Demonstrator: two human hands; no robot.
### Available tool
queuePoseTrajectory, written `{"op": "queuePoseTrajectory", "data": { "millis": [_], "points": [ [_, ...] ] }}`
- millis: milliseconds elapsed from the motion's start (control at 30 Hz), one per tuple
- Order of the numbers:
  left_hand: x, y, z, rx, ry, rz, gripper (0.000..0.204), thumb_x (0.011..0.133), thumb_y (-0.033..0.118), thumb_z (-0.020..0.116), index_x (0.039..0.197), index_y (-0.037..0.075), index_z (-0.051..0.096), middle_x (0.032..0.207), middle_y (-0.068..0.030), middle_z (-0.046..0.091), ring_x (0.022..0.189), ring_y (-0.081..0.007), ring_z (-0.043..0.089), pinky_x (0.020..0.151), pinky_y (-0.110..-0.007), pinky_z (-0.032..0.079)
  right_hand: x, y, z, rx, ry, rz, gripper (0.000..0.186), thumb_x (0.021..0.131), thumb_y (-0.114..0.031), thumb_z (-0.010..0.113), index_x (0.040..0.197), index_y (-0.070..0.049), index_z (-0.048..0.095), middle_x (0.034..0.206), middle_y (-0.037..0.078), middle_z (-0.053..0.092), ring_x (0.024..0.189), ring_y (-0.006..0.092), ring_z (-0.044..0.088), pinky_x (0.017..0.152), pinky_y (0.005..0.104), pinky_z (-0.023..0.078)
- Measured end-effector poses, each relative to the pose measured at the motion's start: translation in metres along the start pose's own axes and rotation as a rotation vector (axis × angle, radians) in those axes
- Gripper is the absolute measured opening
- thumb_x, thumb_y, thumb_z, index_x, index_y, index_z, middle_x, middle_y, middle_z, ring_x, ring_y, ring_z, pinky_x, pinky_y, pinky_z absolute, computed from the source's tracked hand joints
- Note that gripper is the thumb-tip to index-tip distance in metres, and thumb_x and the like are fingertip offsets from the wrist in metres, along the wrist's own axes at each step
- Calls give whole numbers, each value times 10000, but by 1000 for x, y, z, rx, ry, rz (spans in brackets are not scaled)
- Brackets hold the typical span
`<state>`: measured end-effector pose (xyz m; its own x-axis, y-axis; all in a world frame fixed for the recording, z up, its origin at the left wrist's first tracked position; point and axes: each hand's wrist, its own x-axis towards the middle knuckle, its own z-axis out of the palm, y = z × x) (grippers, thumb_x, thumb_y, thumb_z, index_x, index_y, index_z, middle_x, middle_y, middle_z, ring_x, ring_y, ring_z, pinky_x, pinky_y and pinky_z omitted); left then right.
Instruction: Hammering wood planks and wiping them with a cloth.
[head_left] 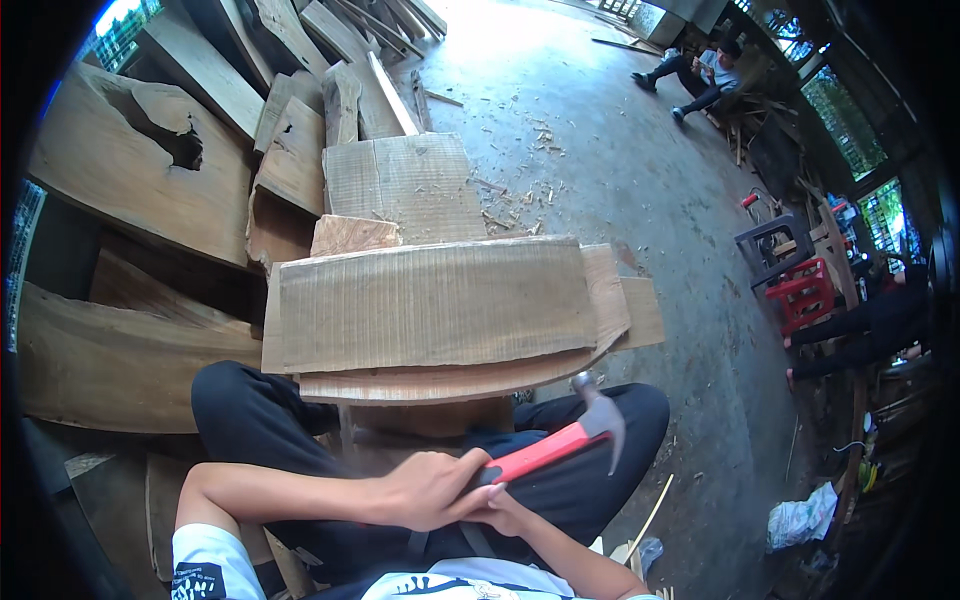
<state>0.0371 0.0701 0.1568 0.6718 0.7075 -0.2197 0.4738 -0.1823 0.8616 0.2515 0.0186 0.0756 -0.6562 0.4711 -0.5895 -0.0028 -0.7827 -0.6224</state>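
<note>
My left hand [425,490] is closed around the grip of a claw hammer [540,453] with a red handle and grey metal head. My right hand [503,514] meets it from the right, its fingers closed at the same grip and partly hidden under the left hand. The hammer slants up to the right over my lap, its head beside my right knee. In front of my knees lies a stack of rough wooden boards [430,310], the top one broad, with a curved-edged board beneath it.
Large wood slabs [150,170] lean and pile up on the left. Wood chips [515,205] litter the concrete floor [640,210]. A person [710,75] sits at the far right. Red [802,295] and dark [775,248] plastic stools stand nearer, beside another person's legs [850,335].
</note>
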Motion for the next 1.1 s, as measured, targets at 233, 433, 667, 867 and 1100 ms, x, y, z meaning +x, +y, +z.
{"op": "queuePoseTrajectory", "data": {
  "millis": [233,433,667,867,1100],
  "points": [
    [24,4,-30,-165,452,393,367,1035,325,587,1145,-24,555,998,-199,590,920,-381,572,879,-455,456,10,-51,34,-468,200,-551,627,803,-57,847,1328,-12,508,1040,77,675,991,200,701,863,355,565],
    [55,-9,-59,-153,481,541,358,1074,312,514,1129,-42,509,1046,-205,515,991,-375,509,928,-446,421,20,-96,59,-372,444,-681,389,872,-81,680,1218,44,554,832,96,678,703,141,673,624,293,534],
    [46,-65,-114,417,735,42,218,994,217,596,878,32,595,798,-181,662,796,-377,684,709,-474,554,53,-83,24,-659,805,-390,145,1003,-153,679,958,-29,618,696,-2,584,540,69,548,497,252,431],
    [80,-130,-143,740,933,-227,428,1021,359,585,1350,85,586,1421,-218,530,1390,-387,449,1143,-520,372,33,-101,14,-529,689,-397,166,1047,-182,652,989,-53,563,628,-34,509,446,52,488,402,227,398],
    [88,-153,-130,717,817,-380,571,1054,459,495,1497,100,519,1592,-267,406,1529,-411,314,1258,-591,187,-14,-173,53,-361,709,-605,137,1032,-127,632,1077,-32,544,660,-3,527,445,61,480,405,230,389]
  ]
}}
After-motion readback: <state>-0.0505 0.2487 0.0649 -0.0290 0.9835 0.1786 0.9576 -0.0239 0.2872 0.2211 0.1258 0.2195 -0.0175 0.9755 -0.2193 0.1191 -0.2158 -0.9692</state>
